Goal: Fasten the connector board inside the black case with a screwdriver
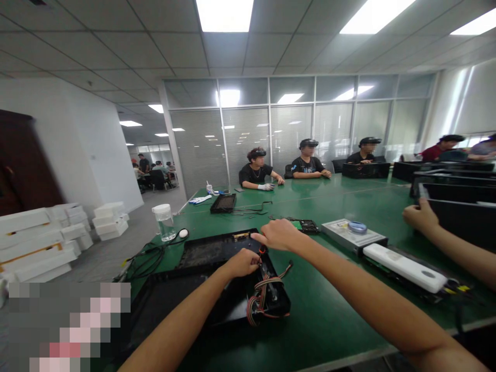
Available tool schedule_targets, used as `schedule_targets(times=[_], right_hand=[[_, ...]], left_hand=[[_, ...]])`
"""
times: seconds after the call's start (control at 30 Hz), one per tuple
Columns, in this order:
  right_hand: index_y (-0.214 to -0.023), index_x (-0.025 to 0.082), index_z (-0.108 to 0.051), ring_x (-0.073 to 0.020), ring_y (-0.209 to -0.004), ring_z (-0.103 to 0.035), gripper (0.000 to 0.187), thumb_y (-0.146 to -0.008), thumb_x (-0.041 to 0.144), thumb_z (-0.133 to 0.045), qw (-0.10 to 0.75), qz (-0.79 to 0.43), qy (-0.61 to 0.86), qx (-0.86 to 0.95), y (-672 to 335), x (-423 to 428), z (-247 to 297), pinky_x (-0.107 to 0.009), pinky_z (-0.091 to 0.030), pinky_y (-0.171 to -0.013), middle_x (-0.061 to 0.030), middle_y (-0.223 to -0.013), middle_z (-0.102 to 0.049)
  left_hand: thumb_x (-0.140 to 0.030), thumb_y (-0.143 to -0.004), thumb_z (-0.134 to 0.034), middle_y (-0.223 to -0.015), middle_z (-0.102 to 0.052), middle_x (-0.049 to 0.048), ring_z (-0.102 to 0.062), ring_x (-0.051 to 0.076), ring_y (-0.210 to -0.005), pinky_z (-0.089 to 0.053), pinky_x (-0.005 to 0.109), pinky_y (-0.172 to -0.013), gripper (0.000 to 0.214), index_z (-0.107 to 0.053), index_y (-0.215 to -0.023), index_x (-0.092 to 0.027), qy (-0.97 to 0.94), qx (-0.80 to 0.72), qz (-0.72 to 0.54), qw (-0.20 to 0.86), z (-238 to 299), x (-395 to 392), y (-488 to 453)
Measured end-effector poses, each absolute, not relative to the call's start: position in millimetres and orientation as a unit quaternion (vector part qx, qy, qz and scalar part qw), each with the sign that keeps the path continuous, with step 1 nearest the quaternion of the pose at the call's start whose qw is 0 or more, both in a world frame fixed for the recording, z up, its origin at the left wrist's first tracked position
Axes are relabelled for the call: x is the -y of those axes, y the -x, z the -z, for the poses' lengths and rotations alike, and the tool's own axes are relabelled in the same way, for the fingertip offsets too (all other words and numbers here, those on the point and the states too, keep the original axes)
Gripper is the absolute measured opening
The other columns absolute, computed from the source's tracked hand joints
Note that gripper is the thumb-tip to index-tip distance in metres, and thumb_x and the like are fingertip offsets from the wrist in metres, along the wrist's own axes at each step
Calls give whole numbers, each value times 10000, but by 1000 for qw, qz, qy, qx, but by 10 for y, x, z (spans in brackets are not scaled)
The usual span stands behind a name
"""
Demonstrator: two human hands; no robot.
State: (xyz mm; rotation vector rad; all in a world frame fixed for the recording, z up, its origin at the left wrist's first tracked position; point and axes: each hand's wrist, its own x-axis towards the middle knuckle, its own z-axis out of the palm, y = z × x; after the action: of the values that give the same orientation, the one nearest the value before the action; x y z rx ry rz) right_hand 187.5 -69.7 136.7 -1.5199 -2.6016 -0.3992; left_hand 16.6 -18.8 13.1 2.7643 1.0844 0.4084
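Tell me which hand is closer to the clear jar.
Left. The left hand is on the black case, right of the clear jar; the right hand is farther right.

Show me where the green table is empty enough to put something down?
Bare green table lies near the front edge, between the black case and the white box. More bare green runs mid-table, past the silver drive toward the seated people. It is crowded at the left hand and right hand, where ribbon cables spill from the case.
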Motion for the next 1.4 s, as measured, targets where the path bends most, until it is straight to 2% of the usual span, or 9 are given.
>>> schedule_targets(times=[0.13, 0.3, 0.53, 0.7, 0.87, 1.03, 1.13, 1.27, 1.4], right_hand=[[-990, 157, -544, -217, -760, -596, 446, -868, 470, -251, 61, 87, 479, 871, -1938, 662, -1320, -289, -375, -651, -119, -874, -645], [-739, 154, -578, -207, -777, -581, 525, -866, 511, -214, 177, 96, 528, 825, -2185, 453, -1019, -284, -373, -676, -115, -771, -629], [-763, 163, -496, -87, -340, -319, 404, -830, 510, -299, 522, -397, 464, 595, -2734, -67, -81, -205, -294, -360, 72, -433, -355], [-732, 175, -471, -64, -385, -401, 245, -829, 395, -425, 653, -552, 371, 363, -2783, -204, 9, -187, -384, -379, 24, -542, -490], [-785, 175, -502, -84, -570, -540, 62, -758, 204, -548, 629, -606, 310, 377, -2591, -123, -16, -221, -494, -561, -8, -716, -563], [-763, 188, -427, -69, -513, -471, 205, -660, 184, -604, 589, -558, 323, 486, -2485, -17, 26, -212, -433, -521, 60, -614, -456], [-747, 173, -428, -79, -497, -425, 166, -707, 272, -555, 480, -428, 371, 670, -2442, 163, -154, -218, -382, -495, 56, -598, -438], [-851, 159, -527, -147, -737, -509, 146, -781, 282, -490, 276, -161, 354, 879, -2288, 679, -495, -277, -394, -686, -29, -801, -557], [-1069, 212, -501, -180, -883, -537, 260, -824, 289, -460, 132, -90, 303, 939, -2217, 1279, -499, -285, -388, -762, -52, -985, -575]], left_hand=[[-129, -744, -485, -656, -604, -12, -515, 94, -586, -356, 182, -593, 150, -623, -795, -156, -917, -363, -143, 81, -152, 218, -175], [-120, -761, -469, -726, -591, 5, -521, 117, -676, -373, 197, -650, 130, -583, -807, -160, -921, -364, -128, 51, -206, 285, -201], [-137, -836, -383, -918, -550, 48, -500, 149, -841, -380, 243, -787, 161, -512, -928, -165, -928, -345, -142, 4, -157, 349, -210], [-166, -846, -407, -944, -590, 54, -518, 155, -897, -361, 247, -846, 185, -577, -919, -156, -933, -325, -156, 2, -382, 301, -54], [-199, -734, -586, -735, -646, 13, -569, 125, -679, -402, 196, -670, 81, -654, -755, -161, -923, -380, -35, 53, -567, 244, 320], [-252, -719, -621, -733, -650, 13, -564, 124, -675, -391, 181, -621, 93, -651, -758, -174, -911, -408, 16, 60, -427, 387, 584], [-340, -769, -572, -804, -652, 22, -569, 135, -740, -390, 183, -680, 189, -649, -859, -192, -921, -383, -6, 71, -422, 474, 659], [-404, -823, -479, -885, -628, 41, -557, 162, -821, -379, 220, -757, 334, -560, -1078, -203, -917, -393, -61, 31, -534, 417, 769], [-392, -774, -542, -931, -600, 56, -546, 174, -848, -389, 235, -737, 449, -463, -1160, -177, -889, -452, -67, -3, -559, 182, 914]])
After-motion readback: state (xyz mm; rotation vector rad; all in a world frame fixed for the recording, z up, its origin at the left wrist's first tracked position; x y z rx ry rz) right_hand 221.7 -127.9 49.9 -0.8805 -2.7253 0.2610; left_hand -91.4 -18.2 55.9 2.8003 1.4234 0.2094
